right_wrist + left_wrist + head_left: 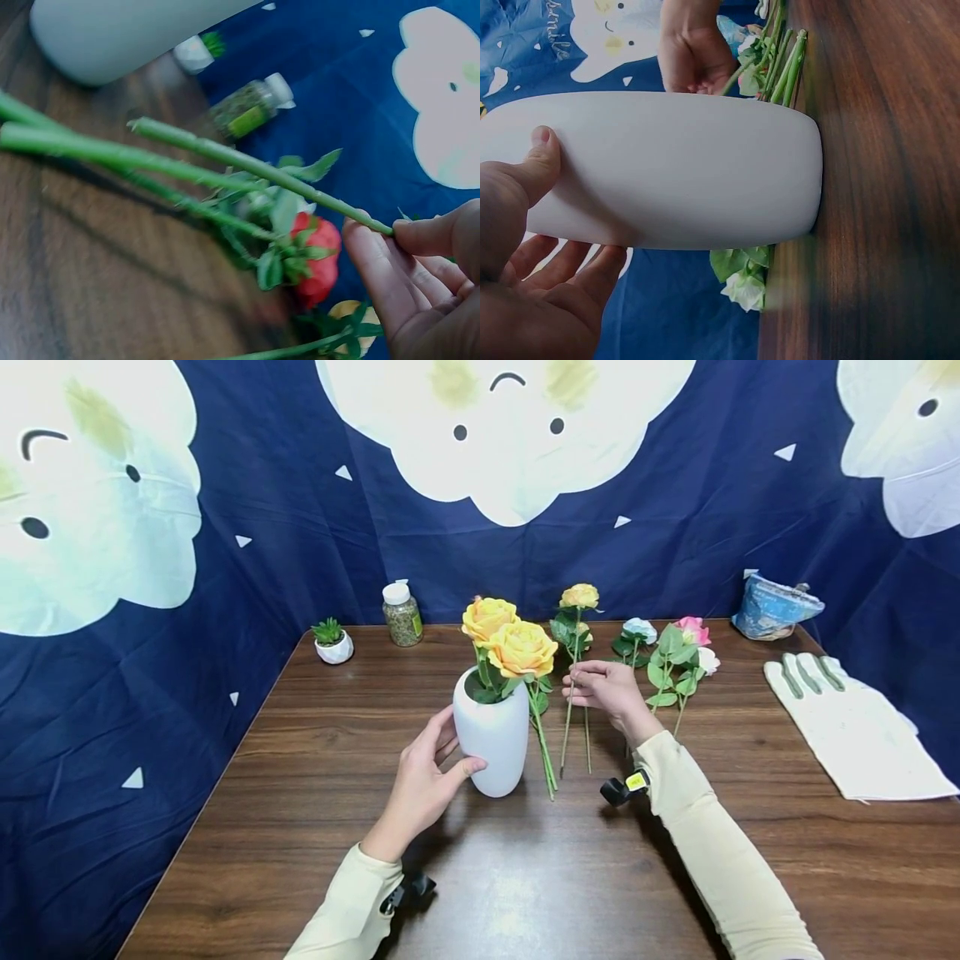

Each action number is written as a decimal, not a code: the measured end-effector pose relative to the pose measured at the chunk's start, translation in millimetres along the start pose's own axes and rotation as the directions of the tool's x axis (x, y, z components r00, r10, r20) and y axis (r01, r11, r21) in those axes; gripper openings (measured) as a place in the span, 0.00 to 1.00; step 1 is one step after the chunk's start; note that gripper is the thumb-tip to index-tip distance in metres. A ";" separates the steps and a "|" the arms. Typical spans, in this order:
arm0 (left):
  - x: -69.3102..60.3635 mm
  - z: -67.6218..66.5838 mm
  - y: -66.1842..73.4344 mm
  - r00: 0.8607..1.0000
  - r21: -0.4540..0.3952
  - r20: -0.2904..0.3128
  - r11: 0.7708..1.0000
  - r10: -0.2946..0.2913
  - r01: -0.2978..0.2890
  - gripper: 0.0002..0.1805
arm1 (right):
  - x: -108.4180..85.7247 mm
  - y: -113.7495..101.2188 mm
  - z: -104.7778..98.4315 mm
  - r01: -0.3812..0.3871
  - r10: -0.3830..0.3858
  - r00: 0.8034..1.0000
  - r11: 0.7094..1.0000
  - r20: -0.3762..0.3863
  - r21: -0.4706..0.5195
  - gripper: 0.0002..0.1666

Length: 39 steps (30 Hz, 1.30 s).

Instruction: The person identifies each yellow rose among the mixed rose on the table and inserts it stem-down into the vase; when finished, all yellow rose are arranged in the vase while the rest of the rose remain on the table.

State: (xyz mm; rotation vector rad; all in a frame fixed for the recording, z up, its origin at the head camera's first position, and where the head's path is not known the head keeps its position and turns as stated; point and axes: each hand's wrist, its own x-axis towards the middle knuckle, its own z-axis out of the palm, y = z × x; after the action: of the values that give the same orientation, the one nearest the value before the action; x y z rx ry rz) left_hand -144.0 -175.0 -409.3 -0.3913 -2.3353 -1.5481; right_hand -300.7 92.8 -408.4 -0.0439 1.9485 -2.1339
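My left hand (429, 774) grips the white vase (492, 735) from its left side, thumb on the front; the vase stands upright on the table with two large yellow roses (522, 649) in its mouth. To the right of the vase, my right hand (609, 692) pinches the stem of a yellow flower (580, 596) between thumb and fingers. In the right wrist view that stem (255, 166) slants, its cut end free above other green stems (105, 150) and a red flower (318, 262). The left wrist view shows the left fingers curving round the vase (682, 172).
Pink, white and blue flowers (692, 631) lie to the right of my right hand. Behind stand a small potted plant (334, 647) and a white-capped jar (402, 617). A blue bag (774, 607) and white gloves (862, 735) are at the right on the wooden table (300, 827).
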 end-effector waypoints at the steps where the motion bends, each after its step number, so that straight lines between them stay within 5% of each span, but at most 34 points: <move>1: 0.1 0.0 0.2 1.000 -0.001 0.000 1.000 0.000 0.000 0.42 | -1.6 -2.4 -1.2 0.009 -0.009 1.000 1.000 -0.004 0.014 0.19; 9: 0.6 0.5 0.6 1.000 -0.006 -0.006 1.000 0.020 -0.020 0.42 | -14.7 -24.3 -8.6 0.079 -0.078 0.997 0.988 -0.009 0.133 0.05; 18: -1.2 0.6 -1.4 1.000 -0.009 -0.017 1.000 0.021 -0.021 0.43 | -29.3 -41.9 -11.1 0.146 -0.151 0.988 0.969 0.013 0.197 0.10; 24: -1.0 0.7 -1.9 1.000 -0.012 -0.015 1.000 0.021 -0.022 0.43 | -43.9 -59.0 -9.5 0.213 -0.232 0.972 0.937 0.037 0.279 0.18; 39: -0.6 1.0 -0.5 1.000 -0.027 -0.002 0.999 0.029 -0.029 0.42 | -77.9 -81.0 4.4 0.358 -0.380 0.925 0.870 0.000 0.338 0.17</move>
State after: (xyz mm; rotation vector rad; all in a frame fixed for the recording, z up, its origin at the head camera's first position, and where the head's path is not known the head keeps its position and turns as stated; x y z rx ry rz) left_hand -143.8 -174.3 -410.4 -0.4283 -2.2993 -1.5675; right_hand -237.8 110.3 -316.9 -0.4549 1.6156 -2.6414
